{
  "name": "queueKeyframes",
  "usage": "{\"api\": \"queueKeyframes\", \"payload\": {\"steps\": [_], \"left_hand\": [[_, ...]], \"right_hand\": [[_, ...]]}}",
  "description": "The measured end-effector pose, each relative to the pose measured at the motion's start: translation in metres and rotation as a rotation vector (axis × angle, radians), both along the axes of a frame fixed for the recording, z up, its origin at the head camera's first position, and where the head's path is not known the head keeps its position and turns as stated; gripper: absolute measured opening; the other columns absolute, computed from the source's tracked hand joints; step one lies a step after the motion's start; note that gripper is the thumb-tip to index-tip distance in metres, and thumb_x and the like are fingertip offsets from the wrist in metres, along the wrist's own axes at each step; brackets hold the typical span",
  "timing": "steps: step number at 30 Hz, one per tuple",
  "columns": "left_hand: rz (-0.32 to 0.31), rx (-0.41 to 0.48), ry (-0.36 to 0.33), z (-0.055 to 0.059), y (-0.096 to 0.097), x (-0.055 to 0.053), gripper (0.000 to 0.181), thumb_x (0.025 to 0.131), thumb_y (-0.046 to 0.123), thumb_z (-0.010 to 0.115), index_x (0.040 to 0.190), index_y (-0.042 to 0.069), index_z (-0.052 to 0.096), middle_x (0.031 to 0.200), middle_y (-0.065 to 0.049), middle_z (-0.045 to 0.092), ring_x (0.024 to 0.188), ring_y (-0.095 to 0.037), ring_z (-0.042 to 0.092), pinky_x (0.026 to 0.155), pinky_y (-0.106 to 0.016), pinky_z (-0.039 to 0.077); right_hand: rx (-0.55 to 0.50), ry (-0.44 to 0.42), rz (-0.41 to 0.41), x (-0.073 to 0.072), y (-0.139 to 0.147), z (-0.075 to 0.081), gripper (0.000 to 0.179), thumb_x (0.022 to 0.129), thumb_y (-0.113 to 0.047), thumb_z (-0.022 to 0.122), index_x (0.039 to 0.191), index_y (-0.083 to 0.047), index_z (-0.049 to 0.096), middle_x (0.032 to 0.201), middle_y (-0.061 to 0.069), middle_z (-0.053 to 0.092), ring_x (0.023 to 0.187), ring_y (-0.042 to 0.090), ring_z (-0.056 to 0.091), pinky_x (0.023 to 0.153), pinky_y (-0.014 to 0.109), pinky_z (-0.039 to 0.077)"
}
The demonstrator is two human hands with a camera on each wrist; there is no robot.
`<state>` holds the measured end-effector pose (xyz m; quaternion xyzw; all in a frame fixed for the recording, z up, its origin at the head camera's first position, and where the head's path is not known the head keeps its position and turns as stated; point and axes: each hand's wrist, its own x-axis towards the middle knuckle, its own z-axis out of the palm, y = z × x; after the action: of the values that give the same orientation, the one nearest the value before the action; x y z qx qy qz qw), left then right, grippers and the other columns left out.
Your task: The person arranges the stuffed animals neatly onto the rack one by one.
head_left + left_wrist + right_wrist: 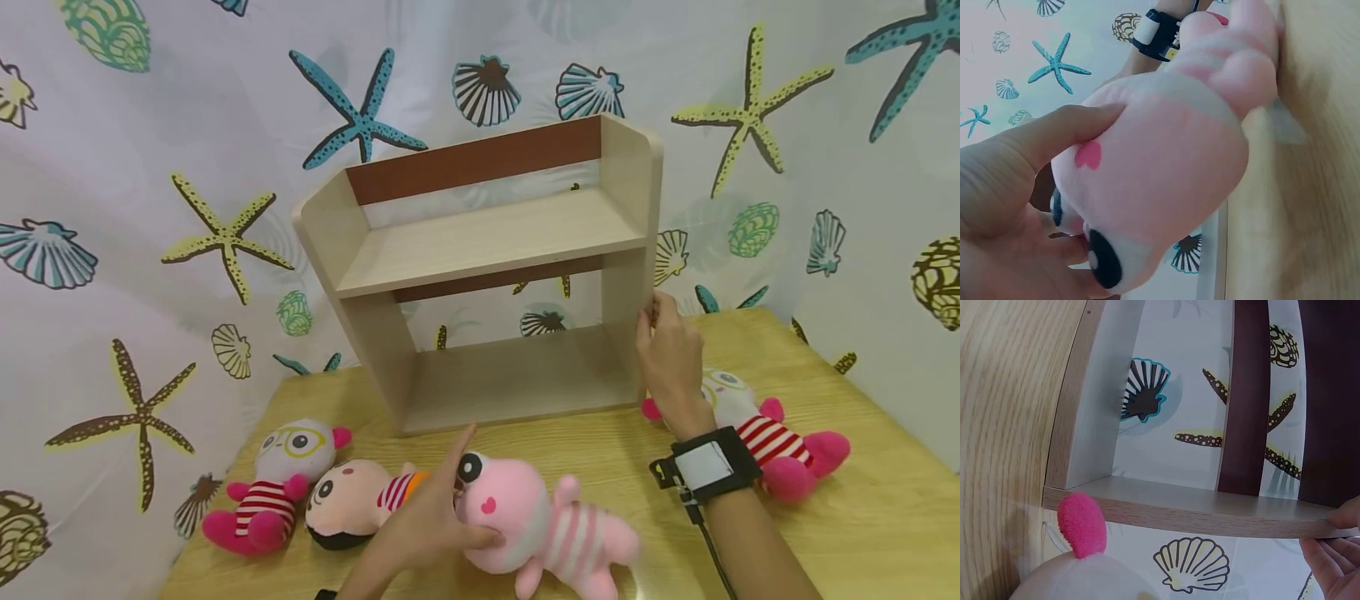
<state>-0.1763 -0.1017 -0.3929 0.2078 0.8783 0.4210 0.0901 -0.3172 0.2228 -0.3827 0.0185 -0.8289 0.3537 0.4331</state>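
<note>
My left hand grips a pink plush toy by its big head, thumb on the cheek near a heart patch. In the left wrist view the toy's head fills the middle, fingers by its black-and-white eyes. The toy's striped body points right, low over the table. My right hand holds the right side panel of a two-tier wooden shelf. The right wrist view shows the thumb and fingers on either side of that panel's edge.
Left of the pink toy lie a black-haired doll and a white-headed plush with yellow glasses. A similar glasses plush lies under my right wrist. The wooden table meets a shell-printed curtain behind the shelf.
</note>
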Motion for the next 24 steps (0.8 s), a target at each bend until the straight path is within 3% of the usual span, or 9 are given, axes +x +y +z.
{"api": "queueKeyframes", "payload": {"steps": [5, 7, 8, 14, 17, 24], "left_hand": [[0.009, 0.013, 0.051, 0.002, 0.001, -0.001, 0.119, 0.071, 0.022, 0.089, 0.16, 0.026, 0.012, 0.133, -0.013, 0.056, 0.102, -0.021, 0.063, 0.101, -0.056, 0.038], [0.009, 0.035, 0.043, 0.003, 0.002, -0.002, 0.118, 0.071, 0.022, 0.089, 0.16, 0.023, 0.012, 0.133, -0.012, 0.056, 0.102, -0.021, 0.063, 0.089, -0.048, 0.049], [0.015, 0.036, 0.043, 0.003, 0.002, -0.003, 0.116, 0.071, 0.023, 0.089, 0.16, 0.021, 0.015, 0.132, -0.012, 0.056, 0.103, -0.021, 0.062, 0.089, -0.047, 0.049], [0.017, 0.005, 0.078, 0.008, 0.004, -0.003, 0.081, 0.07, 0.028, 0.09, 0.137, 0.009, 0.048, 0.118, -0.006, 0.061, 0.101, -0.022, 0.061, 0.083, -0.038, 0.052], [-0.009, -0.016, 0.114, 0.01, 0.004, -0.003, 0.068, 0.071, 0.03, 0.091, 0.127, 0.011, 0.058, 0.116, -0.002, 0.062, 0.1, -0.02, 0.062, 0.082, -0.034, 0.053], [-0.043, -0.07, 0.185, 0.015, 0.006, -0.005, 0.061, 0.073, 0.03, 0.089, 0.126, 0.02, 0.061, 0.114, 0.007, 0.064, 0.101, -0.014, 0.06, 0.086, -0.036, 0.051]], "right_hand": [[-0.008, -0.01, 0.003, 0.0, -0.002, -0.001, 0.03, 0.097, -0.002, 0.061, 0.123, 0.012, 0.056, 0.114, 0.03, 0.066, 0.098, 0.046, 0.066, 0.079, 0.055, 0.054], [-0.008, -0.011, 0.004, 0.0, -0.001, -0.001, 0.03, 0.097, -0.003, 0.062, 0.123, 0.011, 0.056, 0.114, 0.03, 0.066, 0.099, 0.045, 0.066, 0.08, 0.054, 0.054], [-0.009, -0.009, 0.006, 0.0, -0.001, -0.001, 0.03, 0.097, -0.003, 0.062, 0.123, 0.011, 0.056, 0.114, 0.03, 0.066, 0.099, 0.045, 0.066, 0.081, 0.054, 0.054], [-0.019, -0.007, 0.008, -0.002, -0.001, -0.001, 0.029, 0.098, -0.003, 0.062, 0.122, 0.012, 0.056, 0.114, 0.03, 0.066, 0.1, 0.045, 0.067, 0.081, 0.054, 0.054], [-0.027, -0.005, 0.006, -0.003, -0.001, -0.001, 0.028, 0.097, -0.002, 0.061, 0.12, 0.012, 0.056, 0.113, 0.03, 0.066, 0.099, 0.046, 0.067, 0.08, 0.055, 0.054], [-0.03, 0.042, -0.011, -0.004, -0.001, -0.001, 0.025, 0.095, 0.0, 0.064, 0.115, 0.013, 0.058, 0.107, 0.031, 0.067, 0.093, 0.046, 0.068, 0.078, 0.055, 0.054]]}}
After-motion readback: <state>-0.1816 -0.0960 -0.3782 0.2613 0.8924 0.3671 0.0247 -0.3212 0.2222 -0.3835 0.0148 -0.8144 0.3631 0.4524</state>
